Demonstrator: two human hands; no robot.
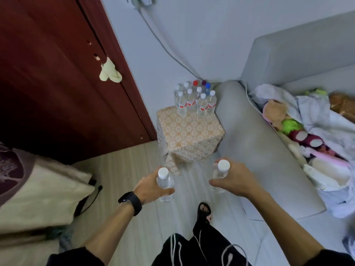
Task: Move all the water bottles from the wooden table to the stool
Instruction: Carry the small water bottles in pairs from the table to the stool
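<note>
My left hand (151,186) grips a clear water bottle (164,182) with a white cap, held upright above the floor. My right hand (233,180) grips a second clear water bottle (221,170), also white-capped and upright. Ahead stands the stool (189,135), covered in an orange-and-white patterned cloth. Several water bottles (195,99) are clustered on its far part, most with white caps, plus one red, one blue and one purple cap. The wooden table is out of view.
A dark red door (57,77) stands to the left of the stool. A grey sofa (259,143) runs along the right, its arm touching the stool, with soft toys and clothes (307,131) piled on it. A cushion (38,189) lies at the left. My sandalled foot (205,211) is on the pale floor.
</note>
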